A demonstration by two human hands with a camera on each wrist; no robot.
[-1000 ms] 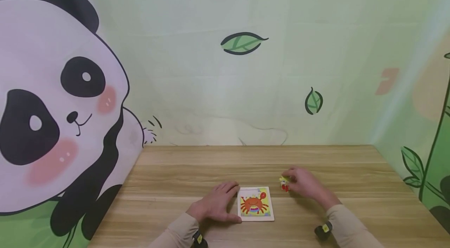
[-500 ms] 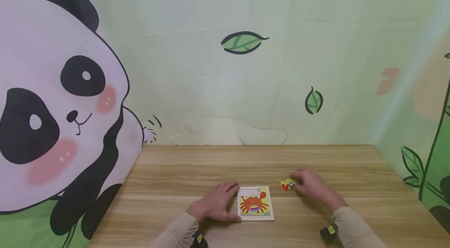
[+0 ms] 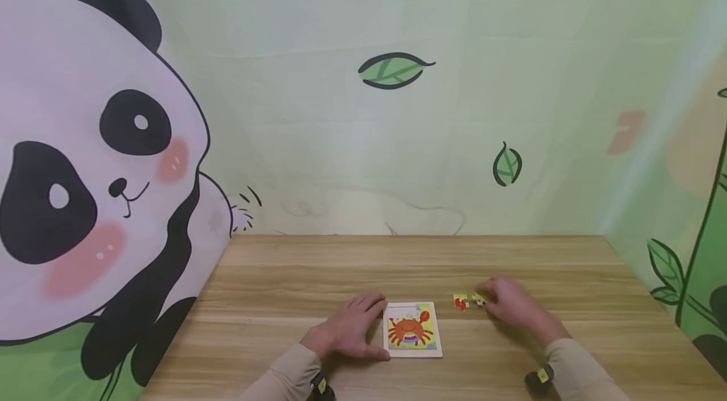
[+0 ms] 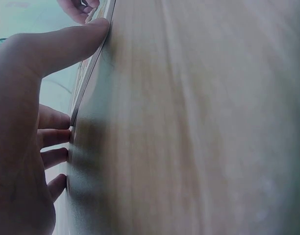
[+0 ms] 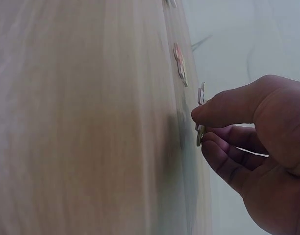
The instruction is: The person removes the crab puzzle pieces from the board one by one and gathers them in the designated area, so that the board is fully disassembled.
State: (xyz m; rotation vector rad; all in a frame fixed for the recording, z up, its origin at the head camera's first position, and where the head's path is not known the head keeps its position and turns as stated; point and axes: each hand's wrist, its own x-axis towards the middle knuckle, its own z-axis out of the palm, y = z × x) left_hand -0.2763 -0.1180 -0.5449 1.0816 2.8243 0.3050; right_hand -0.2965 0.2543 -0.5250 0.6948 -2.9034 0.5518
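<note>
A white-framed jigsaw puzzle (image 3: 413, 354) with a red crab picture lies on the table. My left hand (image 3: 349, 328) rests along its left side, thumb (image 4: 74, 44) at the near corner and fingertips by the far corner. In the left wrist view these fingers are extended. To the right of the puzzle, my right hand (image 3: 514, 305) pinches a small yellow-and-white puzzle piece (image 3: 479, 300) between thumb and fingers. The right wrist view shows the held piece (image 5: 199, 137) edge-on, partly covered by the thumb. A second puzzle piece (image 3: 460, 302), red and yellow, lies just left of it.
The wood-grain table (image 3: 318, 262) runs back to a printed backdrop (image 3: 295, 136) with a large panda (image 3: 187, 91) on the left. Dark wrist cameras (image 3: 538, 379) are strapped over both sleeves.
My right hand has moved right with one puzzle piece, which now stands apart from the red-and-yellow piece it overlapped earlier. The left hand and the framed puzzle have stayed put.
</note>
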